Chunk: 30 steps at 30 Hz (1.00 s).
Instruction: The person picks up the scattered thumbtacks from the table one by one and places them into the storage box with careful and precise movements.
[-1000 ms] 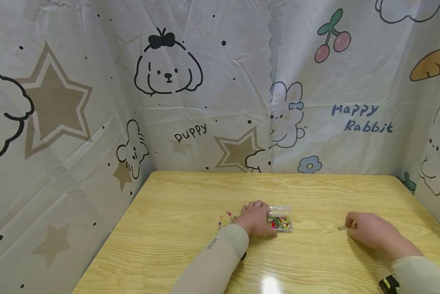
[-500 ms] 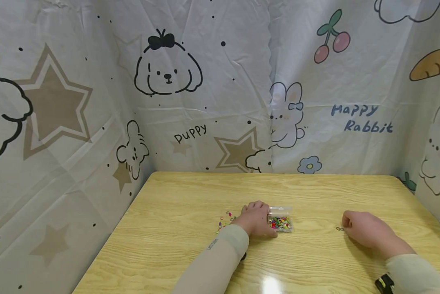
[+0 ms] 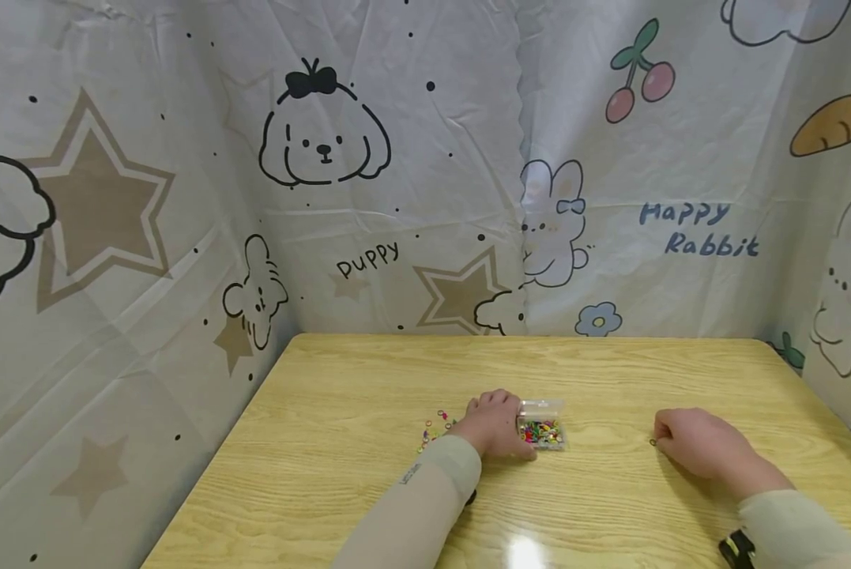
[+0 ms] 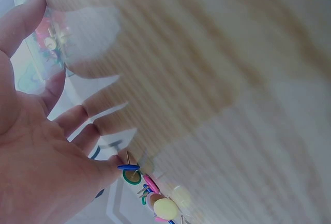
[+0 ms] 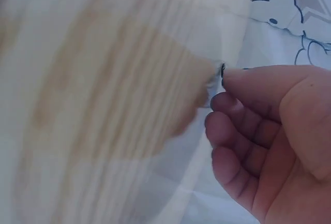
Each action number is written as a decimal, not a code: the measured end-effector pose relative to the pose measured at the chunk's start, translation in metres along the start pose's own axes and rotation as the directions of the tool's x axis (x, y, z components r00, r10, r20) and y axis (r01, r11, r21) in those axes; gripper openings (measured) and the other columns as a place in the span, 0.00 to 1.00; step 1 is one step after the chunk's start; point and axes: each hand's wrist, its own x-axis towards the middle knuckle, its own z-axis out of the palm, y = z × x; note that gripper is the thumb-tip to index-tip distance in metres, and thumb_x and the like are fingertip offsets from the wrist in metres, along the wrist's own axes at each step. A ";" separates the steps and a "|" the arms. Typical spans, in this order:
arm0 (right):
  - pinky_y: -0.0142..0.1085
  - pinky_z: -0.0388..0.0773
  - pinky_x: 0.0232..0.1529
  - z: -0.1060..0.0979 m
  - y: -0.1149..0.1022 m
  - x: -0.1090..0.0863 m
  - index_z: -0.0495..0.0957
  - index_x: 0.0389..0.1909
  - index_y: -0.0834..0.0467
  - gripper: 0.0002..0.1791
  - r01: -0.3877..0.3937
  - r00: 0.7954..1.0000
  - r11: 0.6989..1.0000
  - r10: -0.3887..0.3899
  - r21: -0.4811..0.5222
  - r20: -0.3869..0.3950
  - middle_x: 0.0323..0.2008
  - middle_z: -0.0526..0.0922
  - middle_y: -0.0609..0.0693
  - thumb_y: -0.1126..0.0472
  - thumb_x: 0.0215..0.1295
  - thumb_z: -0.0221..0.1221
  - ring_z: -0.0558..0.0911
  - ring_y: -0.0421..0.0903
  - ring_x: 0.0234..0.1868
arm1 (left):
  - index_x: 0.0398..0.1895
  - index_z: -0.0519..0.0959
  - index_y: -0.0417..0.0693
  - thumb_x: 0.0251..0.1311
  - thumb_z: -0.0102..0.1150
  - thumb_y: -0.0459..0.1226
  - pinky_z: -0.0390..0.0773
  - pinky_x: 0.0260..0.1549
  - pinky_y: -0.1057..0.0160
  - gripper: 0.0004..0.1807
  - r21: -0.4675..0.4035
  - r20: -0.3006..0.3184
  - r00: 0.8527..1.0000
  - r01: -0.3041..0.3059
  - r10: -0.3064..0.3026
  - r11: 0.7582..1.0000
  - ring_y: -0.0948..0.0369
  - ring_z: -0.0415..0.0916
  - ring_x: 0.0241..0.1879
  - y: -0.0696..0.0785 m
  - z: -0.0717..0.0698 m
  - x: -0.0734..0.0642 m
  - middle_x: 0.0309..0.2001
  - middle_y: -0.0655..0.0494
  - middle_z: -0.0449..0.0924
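My left hand spans a clear plastic box on the table, thumb at its near side and fingers at the far side. Multicoloured thumbtacks fill the box, whose lid seems raised at the back. In the left wrist view, loose thumbtacks lie below the left hand. On the right, my right hand is low over the table, fingers curled. Its thumb tip meets a small dark-edged thumbtack in the right wrist view; the index finger is hidden. One small thumbtack shows beside the fingertips.
More loose thumbtacks are scattered left of the left forearm. The wooden table ends at a printed cloth curtain at the back and sides. A black strap device sits under the right sleeve.
My right hand has slid left along the table. Of two small thumbtacks beside its fingertips, only one still shows. The left hand and box have stayed in place.
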 end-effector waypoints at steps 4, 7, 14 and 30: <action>0.40 0.66 0.29 0.000 -0.011 -0.001 0.71 0.26 0.48 0.12 0.034 0.999 0.999 -0.034 -0.007 -0.042 0.23 0.71 0.41 0.62 0.66 0.62 0.69 0.41 0.24 | 0.69 0.68 0.57 0.55 0.69 0.62 0.51 0.72 0.53 0.42 0.006 0.000 1.000 -0.004 0.004 1.000 0.56 0.53 0.73 0.001 0.000 0.001 0.72 0.60 0.60; 0.40 0.67 0.29 -0.002 -0.024 0.002 0.72 0.26 0.48 0.12 0.062 0.996 0.998 -0.062 -0.001 -0.070 0.23 0.71 0.40 0.62 0.67 0.62 0.69 0.41 0.24 | 0.69 0.68 0.56 0.55 0.69 0.62 0.52 0.72 0.53 0.42 0.013 -0.005 1.000 -0.007 0.007 1.000 0.56 0.53 0.73 0.001 0.000 0.001 0.72 0.60 0.60; 0.39 0.68 0.28 -0.002 -0.061 0.013 0.74 0.27 0.47 0.11 0.120 0.990 0.993 -0.118 0.022 -0.078 0.23 0.72 0.39 0.59 0.68 0.65 0.69 0.39 0.24 | 0.69 0.68 0.57 0.55 0.69 0.62 0.53 0.71 0.53 0.41 0.016 -0.004 1.000 -0.005 0.005 1.000 0.57 0.54 0.73 0.001 0.002 0.002 0.72 0.60 0.60; 0.38 0.70 0.27 0.012 -0.118 0.038 0.75 0.26 0.47 0.11 0.170 0.984 0.984 -0.167 0.046 -0.058 0.23 0.74 0.37 0.59 0.65 0.67 0.70 0.39 0.24 | 0.64 0.70 0.57 0.54 0.70 0.61 0.52 0.71 0.54 0.38 -0.007 -0.014 1.000 0.005 -0.005 1.000 0.57 0.54 0.72 0.001 0.002 0.000 0.70 0.61 0.62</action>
